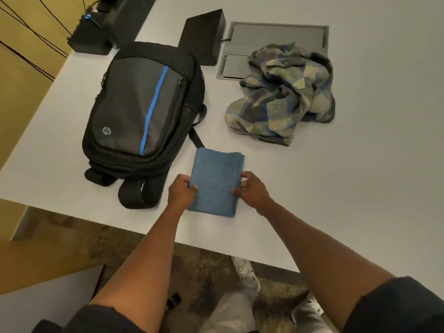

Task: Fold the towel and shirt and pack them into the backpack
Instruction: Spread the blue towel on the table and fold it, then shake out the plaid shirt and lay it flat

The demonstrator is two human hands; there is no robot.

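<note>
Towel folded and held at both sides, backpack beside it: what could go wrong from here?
1. The backpack lies front up and looks zipped, so the towel may have to be put down while it is opened, and the fold could loosen.
2. The left hand and right hand grip only the towel's side edges; lifted that way, the layers may sag apart.
3. The shirt is still crumpled, partly over the table's cable hatch.

A black box (204, 37) and a grey floor-box hatch (278, 34) on the white table (360, 164).
</note>
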